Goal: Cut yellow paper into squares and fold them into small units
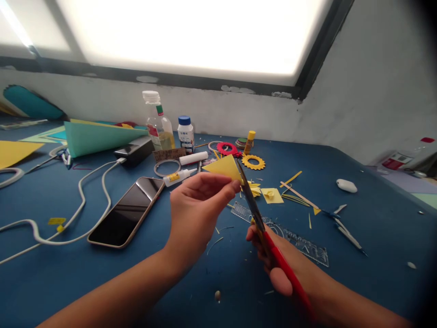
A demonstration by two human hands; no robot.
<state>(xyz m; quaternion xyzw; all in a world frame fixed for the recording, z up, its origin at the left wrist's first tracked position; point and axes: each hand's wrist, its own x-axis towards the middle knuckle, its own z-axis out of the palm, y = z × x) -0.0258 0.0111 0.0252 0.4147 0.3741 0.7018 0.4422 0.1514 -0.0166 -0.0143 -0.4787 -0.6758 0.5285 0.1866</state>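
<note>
My left hand (194, 209) pinches a small yellow paper triangle (223, 167) between thumb and fingers, holding it up above the blue table. My right hand (273, 262) grips red-handled scissors (264, 232), whose dark blades reach up to the triangle's right edge. The blades look nearly closed against the paper. Small yellow offcuts (271, 195) lie on the table just beyond the blades.
A phone (128, 212) with a white cable (82, 200) lies at left. Glue tubes (179, 176), bottles (158, 123), a teal paper cone (99, 136), red and yellow paper flowers (253, 161), a clear ruler (297, 241), tweezers (348, 234) and a white eraser (346, 185) are spread about the blue table (375, 218).
</note>
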